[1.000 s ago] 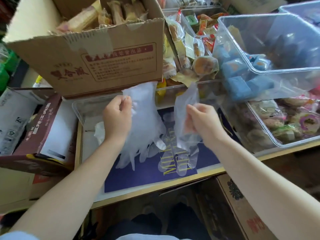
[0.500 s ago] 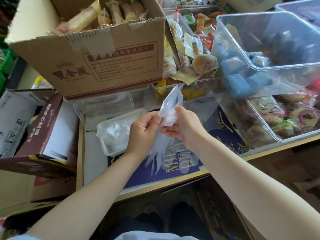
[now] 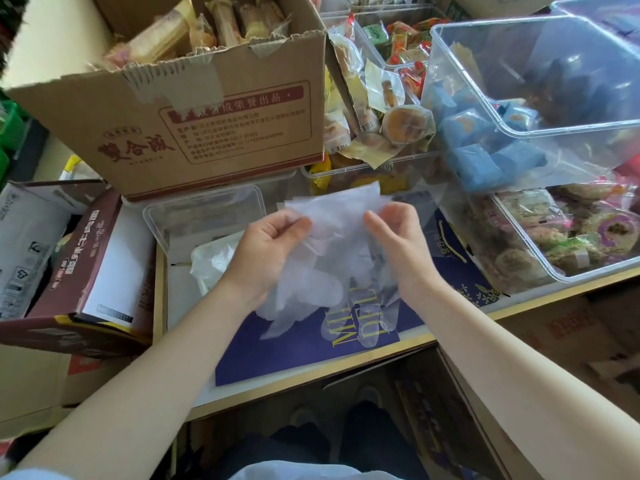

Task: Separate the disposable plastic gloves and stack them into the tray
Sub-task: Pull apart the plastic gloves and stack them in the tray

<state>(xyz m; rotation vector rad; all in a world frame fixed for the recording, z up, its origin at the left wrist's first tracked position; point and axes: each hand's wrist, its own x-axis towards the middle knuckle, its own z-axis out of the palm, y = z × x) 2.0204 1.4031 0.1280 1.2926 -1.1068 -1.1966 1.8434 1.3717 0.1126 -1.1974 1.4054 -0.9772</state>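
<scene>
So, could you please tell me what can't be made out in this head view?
- How many gloves the left hand and right hand hold: the clear layers overlap.
- Most of the white tray: the left hand covers it.
- The small print on the cardboard box: too fine.

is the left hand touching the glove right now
Touching. In the head view the left hand pinches the cuff edge of the clear glove, thumb and fingers closed on the film, while the right hand pinches the opposite edge.
</scene>
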